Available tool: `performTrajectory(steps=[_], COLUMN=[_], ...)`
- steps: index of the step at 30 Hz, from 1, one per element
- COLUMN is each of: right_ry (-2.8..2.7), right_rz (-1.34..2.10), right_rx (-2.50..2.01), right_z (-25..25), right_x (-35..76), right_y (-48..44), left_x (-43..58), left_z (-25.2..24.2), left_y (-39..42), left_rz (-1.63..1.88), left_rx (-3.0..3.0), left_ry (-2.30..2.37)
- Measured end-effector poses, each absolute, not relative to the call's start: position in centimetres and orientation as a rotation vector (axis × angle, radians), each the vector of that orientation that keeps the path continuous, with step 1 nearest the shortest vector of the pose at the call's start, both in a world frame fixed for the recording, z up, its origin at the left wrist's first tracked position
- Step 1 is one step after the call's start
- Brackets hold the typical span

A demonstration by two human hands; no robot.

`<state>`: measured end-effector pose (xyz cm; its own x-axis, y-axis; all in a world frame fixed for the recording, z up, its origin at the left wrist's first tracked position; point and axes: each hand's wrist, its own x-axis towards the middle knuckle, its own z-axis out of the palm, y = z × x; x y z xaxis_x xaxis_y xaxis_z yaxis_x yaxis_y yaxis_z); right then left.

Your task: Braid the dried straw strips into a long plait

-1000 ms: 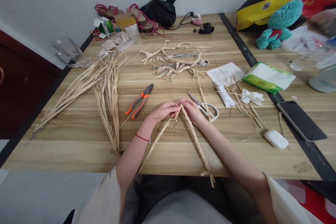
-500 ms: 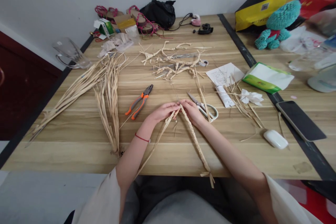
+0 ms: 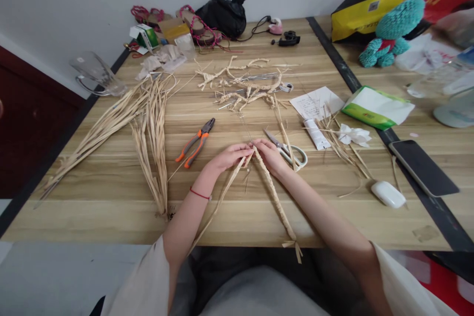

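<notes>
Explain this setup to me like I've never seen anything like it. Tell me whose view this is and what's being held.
There is no machine here, just a person's two bare hands. The camera sits on that person's head and looks forward and down, so you see along their own arms.

The left hand and right hand meet at the upper end of a straw-wrapped piece; a thin wire sticks out beyond the fingers. A loose straw strip trails from the left hand. The fingers hide exactly how each one grips.

On the wooden table lie straw bundles, pliers, scissors, other wrapped pieces and a phone.
</notes>
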<state>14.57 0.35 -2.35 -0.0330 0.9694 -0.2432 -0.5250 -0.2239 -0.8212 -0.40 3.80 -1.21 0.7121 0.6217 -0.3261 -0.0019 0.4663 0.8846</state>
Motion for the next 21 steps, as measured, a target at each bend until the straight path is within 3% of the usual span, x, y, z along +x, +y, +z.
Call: performTrajectory(steps=[21], right_ry=[-0.712], right_rz=[1.560], right_rx=[-1.009], right_z=[-2.54], right_x=[14.70], right_y=[0.43], left_x=[-0.06], left_z=[-1.16], left_y=[3.54], left_rz=[0.417], left_rx=[1.051], left_ry=[0.804])
